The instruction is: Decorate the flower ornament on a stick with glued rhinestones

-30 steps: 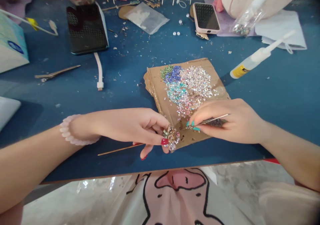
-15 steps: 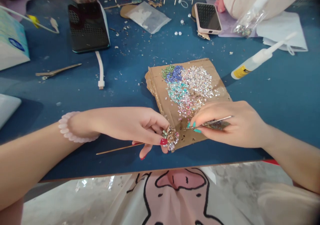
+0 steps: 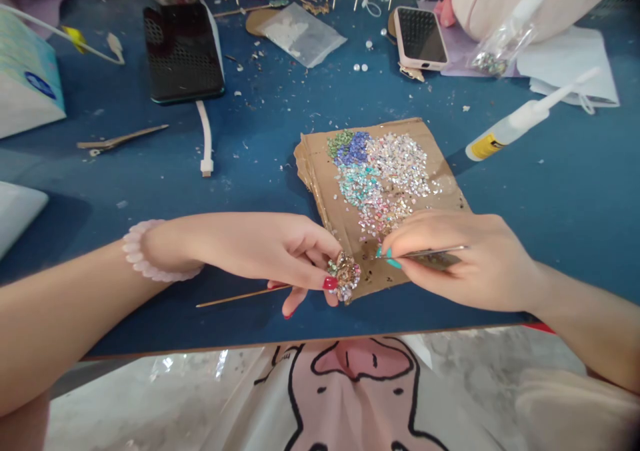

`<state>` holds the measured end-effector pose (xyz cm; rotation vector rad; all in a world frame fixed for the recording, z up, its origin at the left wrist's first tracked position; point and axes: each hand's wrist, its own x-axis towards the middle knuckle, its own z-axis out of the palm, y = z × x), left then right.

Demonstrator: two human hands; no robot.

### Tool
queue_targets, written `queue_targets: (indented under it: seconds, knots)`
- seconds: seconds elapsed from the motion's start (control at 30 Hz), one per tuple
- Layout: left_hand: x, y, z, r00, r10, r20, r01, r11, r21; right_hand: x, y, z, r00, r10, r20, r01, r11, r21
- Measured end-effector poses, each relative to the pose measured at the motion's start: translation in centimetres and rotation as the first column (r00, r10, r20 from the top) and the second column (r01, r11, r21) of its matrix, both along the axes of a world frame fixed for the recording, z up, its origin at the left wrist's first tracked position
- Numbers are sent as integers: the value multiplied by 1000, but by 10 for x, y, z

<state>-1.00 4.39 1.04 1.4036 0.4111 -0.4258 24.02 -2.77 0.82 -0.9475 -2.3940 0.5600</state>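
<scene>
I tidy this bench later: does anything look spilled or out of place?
Pale scraps are scattered over the blue tabletop, off the cardboard where coloured chips sit in patches, and pearl-like beads lie loose near the pale-framed phone. Both look stray.

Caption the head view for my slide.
Left hand holds a glittering ornament; right hand, a slim metal tool over cardboard strewn with coloured chips.
</scene>
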Motion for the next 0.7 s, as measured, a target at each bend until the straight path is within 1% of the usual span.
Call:
queue_targets:
  seconds: [0.3, 0.53, 0.7]
  knots:
    - [1, 1, 1, 1000, 11, 6, -11, 1000, -18, -1, -2, -1, 999, -38, -16, 37, 999, -2]
    - [2, 0, 2, 1000, 17, 18, -17, 1000, -25, -2, -3, -1, 999, -40, 14, 40, 999, -8]
    - [2, 0, 1, 1000, 21, 18, -21, 1000, -18, -10, -7, -1, 998, -55, 31, 54, 998, 38]
